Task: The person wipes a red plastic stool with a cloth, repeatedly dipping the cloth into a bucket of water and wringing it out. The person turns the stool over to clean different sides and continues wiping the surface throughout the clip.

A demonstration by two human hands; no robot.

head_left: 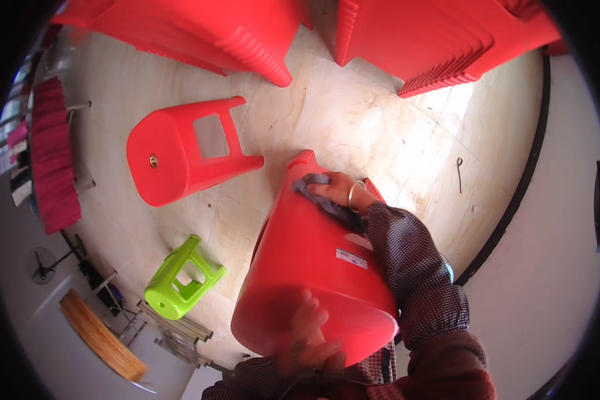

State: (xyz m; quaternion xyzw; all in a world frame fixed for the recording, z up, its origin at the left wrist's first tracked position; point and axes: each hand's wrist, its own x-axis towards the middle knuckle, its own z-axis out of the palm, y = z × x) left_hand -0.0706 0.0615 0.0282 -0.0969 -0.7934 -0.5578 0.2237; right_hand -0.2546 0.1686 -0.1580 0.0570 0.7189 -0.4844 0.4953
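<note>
A large red plastic stool (pixel 310 260) stands tilted before me, its seat end towards my body and its legs pointing away. A label bearing print sticks to its side. My right hand (pixel 335 189), with a bangle at the wrist, presses a bunched dark grey cloth (pixel 328 206) against the side near the legs. Over the rounded seat end lies my left hand (pixel 310 335), blurred, fingers spread and nothing visible in them. Whether it touches the seat I cannot tell.
Another red stool (pixel 165 155) and a small green stool (pixel 182 280) lie to the left. Nested red stool stacks (pixel 190 30) (pixel 430 40) fill the far side. At the lower left are a metal stepladder (pixel 172 330), a wooden board (pixel 100 335) and a fan (pixel 42 265).
</note>
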